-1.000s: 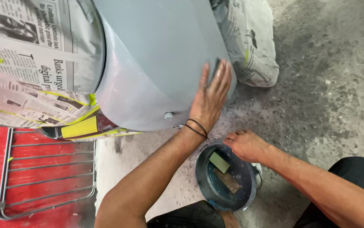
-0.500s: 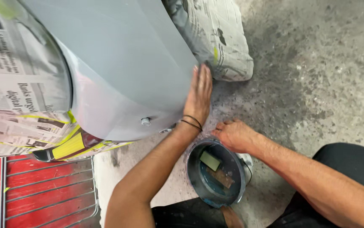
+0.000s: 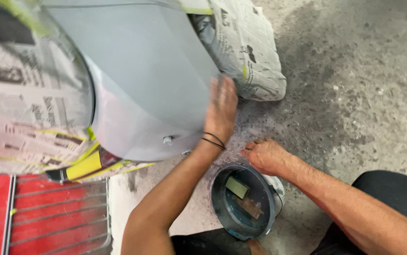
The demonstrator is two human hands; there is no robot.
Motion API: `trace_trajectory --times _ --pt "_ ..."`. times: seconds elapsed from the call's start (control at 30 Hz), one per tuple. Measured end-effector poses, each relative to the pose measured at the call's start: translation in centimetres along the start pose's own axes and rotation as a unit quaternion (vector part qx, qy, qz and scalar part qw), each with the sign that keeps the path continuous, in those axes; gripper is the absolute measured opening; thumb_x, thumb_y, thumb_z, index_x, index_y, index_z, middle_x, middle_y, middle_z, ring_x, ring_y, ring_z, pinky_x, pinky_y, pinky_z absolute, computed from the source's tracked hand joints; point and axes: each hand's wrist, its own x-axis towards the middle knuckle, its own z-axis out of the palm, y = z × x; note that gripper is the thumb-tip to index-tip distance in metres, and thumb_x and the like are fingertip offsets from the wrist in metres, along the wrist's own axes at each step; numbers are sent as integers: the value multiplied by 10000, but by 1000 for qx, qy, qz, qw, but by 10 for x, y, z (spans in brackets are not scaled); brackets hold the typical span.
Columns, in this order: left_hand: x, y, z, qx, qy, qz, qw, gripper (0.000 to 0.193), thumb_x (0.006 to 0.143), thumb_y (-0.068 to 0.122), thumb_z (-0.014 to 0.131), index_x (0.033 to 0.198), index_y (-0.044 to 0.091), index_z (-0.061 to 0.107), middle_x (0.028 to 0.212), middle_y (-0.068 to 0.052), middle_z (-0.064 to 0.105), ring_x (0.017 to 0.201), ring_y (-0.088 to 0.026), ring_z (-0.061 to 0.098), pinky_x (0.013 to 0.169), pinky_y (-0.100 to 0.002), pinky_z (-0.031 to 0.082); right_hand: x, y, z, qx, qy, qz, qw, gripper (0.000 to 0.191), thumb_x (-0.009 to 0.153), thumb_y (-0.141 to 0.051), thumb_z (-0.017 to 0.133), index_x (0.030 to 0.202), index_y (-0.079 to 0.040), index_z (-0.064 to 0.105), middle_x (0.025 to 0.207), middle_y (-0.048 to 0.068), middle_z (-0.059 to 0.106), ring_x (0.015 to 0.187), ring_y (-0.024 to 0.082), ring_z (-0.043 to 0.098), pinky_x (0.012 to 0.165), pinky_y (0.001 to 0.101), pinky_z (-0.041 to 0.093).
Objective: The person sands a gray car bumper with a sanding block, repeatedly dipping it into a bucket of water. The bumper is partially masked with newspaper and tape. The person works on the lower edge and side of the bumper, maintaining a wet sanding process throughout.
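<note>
Since half a second ago the view has slid left a bit, and my left hand (image 3: pixel 222 108) has crept further up the grey panel (image 3: pixel 142 80); the right one has hardly budged. Left hand lies flat on the panel's right-hand edge, fingers together and pointing up, a bit blurred, so I can't tell if there's a pad or paper under the palm. Two dark bands sit on that wrist.

Right hand (image 3: pixel 267 156) rests knuckles-up on the far rim of the bucket (image 3: pixel 222 208), fingers curled loosely, pinching nothing as far as I can see. The bucket stands on the concrete floor (image 3: pixel 354 94) just below it. Inside, the green block (image 3: pixel 237 187) lies toward the rim nearest that hand, long axis slanting down to the right, with a brown block (image 3: pixel 249 207) just beyond. So the right hand is clearly the nearer one to both. Newspaper masking (image 3: pixel 255 52) wraps what sits behind the panel.
</note>
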Motion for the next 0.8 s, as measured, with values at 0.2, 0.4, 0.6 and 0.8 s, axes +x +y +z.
trace_trajectory --times 0.2,0.4,0.6,0.8 --pt "-14 -44 9 -38 48 32 998 750 1019 536 364 1597 60 326 1684 -124 256 1547 -319 167 1186 -702 37 2 7 -9 -34 -93 36 994 416 894 -258 663 1301 -187 616 1274 99 624 1174 348 613 959 496 515" --pt "-97 -133 28 -254 137 -234 928 655 1121 433 473 1679 125 322 1746 -37 245 1619 -227 146 1257 -694 -16 14 25 10 -7 -40 9 999 514 870 -256 667 1374 -176 606 1296 66 635 1098 298 666 897 448 566" --pt "-164 -109 43 -376 288 -371 798 683 1115 426 492 1670 133 223 1753 -71 185 1643 -293 121 1286 -677 -82 28 8 20 21 -83 -38 996 524 878 -249 666 1392 -183 591 1323 61 624 1158 286 646 938 410 563" --pt "-143 -116 69 -401 29 -398 825 648 1075 605 403 1599 238 300 1692 17 264 1606 -214 203 1276 -639 -55 52 -38 39 115 68 -145 980 469 878 -232 671 1330 -130 594 1324 108 634 1170 333 642 977 427 542"
